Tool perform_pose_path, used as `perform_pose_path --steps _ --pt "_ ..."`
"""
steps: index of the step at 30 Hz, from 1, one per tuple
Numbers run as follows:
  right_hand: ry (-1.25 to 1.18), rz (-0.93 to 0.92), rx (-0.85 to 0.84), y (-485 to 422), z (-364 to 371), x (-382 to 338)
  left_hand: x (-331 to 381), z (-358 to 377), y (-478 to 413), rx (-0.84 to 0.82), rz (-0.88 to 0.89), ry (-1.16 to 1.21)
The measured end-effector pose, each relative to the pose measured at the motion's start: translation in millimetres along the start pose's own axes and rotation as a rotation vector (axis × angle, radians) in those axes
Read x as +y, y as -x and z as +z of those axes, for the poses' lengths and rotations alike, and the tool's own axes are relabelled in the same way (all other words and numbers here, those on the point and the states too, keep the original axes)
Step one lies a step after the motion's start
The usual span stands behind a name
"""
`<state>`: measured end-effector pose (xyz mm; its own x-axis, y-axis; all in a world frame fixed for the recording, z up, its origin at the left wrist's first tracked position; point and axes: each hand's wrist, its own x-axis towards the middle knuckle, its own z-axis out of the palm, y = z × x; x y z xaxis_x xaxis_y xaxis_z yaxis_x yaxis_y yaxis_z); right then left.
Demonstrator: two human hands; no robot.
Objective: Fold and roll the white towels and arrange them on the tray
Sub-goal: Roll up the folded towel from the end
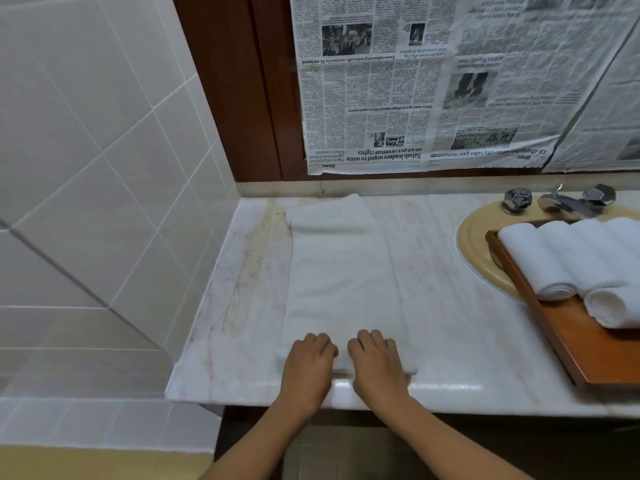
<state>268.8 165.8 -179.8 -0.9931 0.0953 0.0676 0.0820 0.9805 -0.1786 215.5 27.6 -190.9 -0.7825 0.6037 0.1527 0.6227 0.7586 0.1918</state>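
My left hand [309, 360] and right hand [376, 362] sit side by side on the near end of the towel [343, 271], fingers [318, 341] curled down and grasping its edge. It lies as a long folded strip across the counter [450, 323]. To my right the tray [557, 344] rests over the sink [472, 251], holding a row of rolls [540, 261] side by side and one more, the front roll [613, 306], lying against their near ends.

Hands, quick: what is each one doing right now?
Left hand: fingers curled on the near end of the folded white towel, gripping it.
Right hand: the same, gripping that near end beside the left.
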Motion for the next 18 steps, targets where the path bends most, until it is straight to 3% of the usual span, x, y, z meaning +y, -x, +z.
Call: perform_pose_path --steps 3,8,12,18 --pt "-0.034 -0.077 0.05 11 6 5 -1 9 17 0.074 0.057 0.049" --pt "-0.002 -0.084 0.018 11 12 15 -2 8 13 -0.037 0.029 0.045" --pt "0.041 -0.103 -0.022 -2 9 17 0 3 3 -0.034 0.038 -0.017" --pt "-0.051 -0.064 -0.16 -14 -18 17 3 -7 -8 -0.146 -0.07 -0.046"
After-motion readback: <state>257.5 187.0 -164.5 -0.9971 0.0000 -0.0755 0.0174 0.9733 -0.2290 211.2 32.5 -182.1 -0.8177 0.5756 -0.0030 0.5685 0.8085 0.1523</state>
